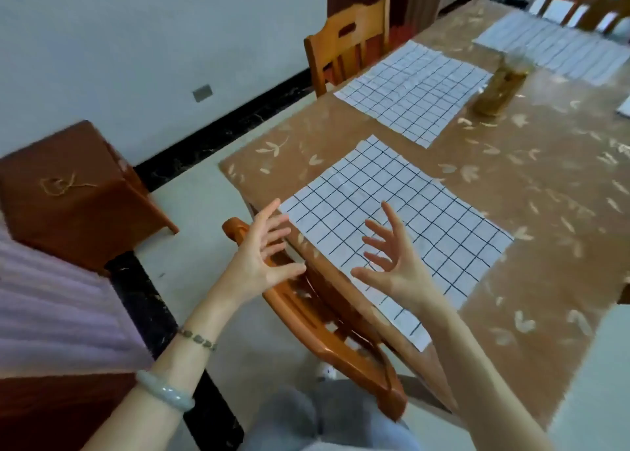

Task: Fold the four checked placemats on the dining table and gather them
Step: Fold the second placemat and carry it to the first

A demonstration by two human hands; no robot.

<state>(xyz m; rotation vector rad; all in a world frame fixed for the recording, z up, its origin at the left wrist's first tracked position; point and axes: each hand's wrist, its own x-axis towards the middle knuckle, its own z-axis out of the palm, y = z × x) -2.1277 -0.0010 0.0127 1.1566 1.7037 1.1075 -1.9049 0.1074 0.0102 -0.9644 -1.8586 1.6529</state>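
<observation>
My left hand (255, 263) and right hand (399, 273) are both raised with the fingers spread wide, holding nothing. The left one hangs over the top rail of the near chair (371, 372). The right one covers part of the nearest placemat (409, 212), and I cannot tell whether it touches the cloth.

That placemat lies flat and unfolded at the table (545, 194) edge, and my right forearm hides its near corner. A second placemat (416, 92) lies flat farther along the same side, by the far chair (347, 38). A third placemat (552, 48) at the far end is so smeared that its checks blur into stripes, and its right end is cut off by the frame. At the right edge, a white sliver (625, 106) shows on the table, too little to name.

A tall yellowish jar (499, 82) stands between the second and third mats, its contents blurred. A brown box (68, 194) sits on the floor to my left.
</observation>
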